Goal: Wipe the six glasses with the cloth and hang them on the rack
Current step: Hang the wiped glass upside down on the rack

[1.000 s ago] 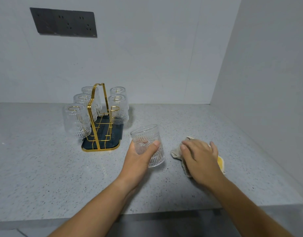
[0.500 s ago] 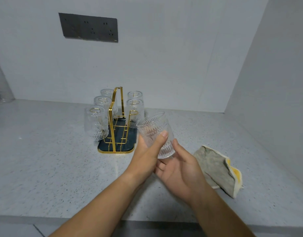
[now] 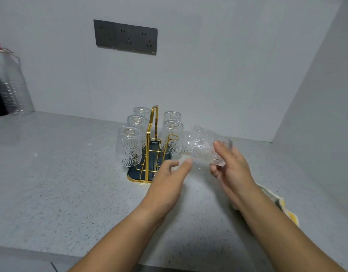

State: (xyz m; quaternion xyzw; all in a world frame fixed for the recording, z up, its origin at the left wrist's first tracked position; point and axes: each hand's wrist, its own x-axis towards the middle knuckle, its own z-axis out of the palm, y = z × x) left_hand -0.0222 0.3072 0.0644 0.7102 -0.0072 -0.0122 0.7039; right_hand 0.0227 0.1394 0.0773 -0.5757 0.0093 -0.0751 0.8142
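A gold wire rack (image 3: 152,138) on a dark tray stands mid-counter with several clear patterned glasses hung upside down on it, the nearest one (image 3: 128,146) at its left front. My right hand (image 3: 231,169) grips another patterned glass (image 3: 203,147), tilted on its side in the air just right of the rack's empty front right hook (image 3: 174,136). My left hand (image 3: 169,177) hovers below and left of that glass, fingers relaxed and holding nothing. The grey and yellow cloth (image 3: 283,207) lies on the counter behind my right forearm, partly hidden.
The speckled grey counter (image 3: 61,183) meets a white back wall and a side wall at right. A clear ribbed plastic jug (image 3: 10,83) with a red cap stands far left. A dark socket panel (image 3: 126,37) sits on the wall. The counter's front edge runs below my arms.
The glass passed from my left hand to my right hand and tipped onto its side near the rack. My left hand let go. The cloth stayed on the counter.
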